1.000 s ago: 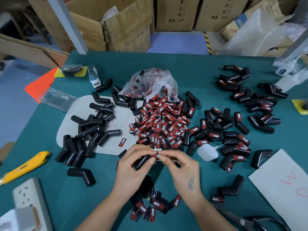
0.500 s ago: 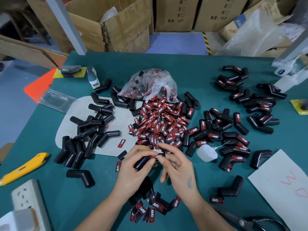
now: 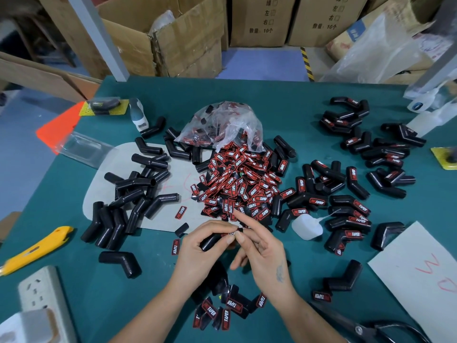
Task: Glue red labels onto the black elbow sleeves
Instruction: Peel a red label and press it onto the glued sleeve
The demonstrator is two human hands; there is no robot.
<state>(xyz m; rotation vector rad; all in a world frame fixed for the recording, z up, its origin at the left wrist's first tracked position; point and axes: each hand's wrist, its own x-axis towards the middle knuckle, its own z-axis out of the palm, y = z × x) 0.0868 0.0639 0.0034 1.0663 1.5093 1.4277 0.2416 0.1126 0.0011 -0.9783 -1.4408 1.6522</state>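
Sleeve [image 3: 210,242] lies slantwise, long axis running from lower left up toward the label pile [image 3: 237,184], mostly hidden inside the left hand [image 3: 202,253], which grips it. Label [image 3: 230,233] sits at its upper end, print unreadable, pinched there by the right hand [image 3: 262,253], other fingers spread

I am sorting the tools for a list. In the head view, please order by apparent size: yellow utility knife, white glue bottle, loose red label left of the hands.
1. yellow utility knife, clearly largest
2. white glue bottle
3. loose red label, smallest

All three lie at similar nearness, so the order seems reliable.
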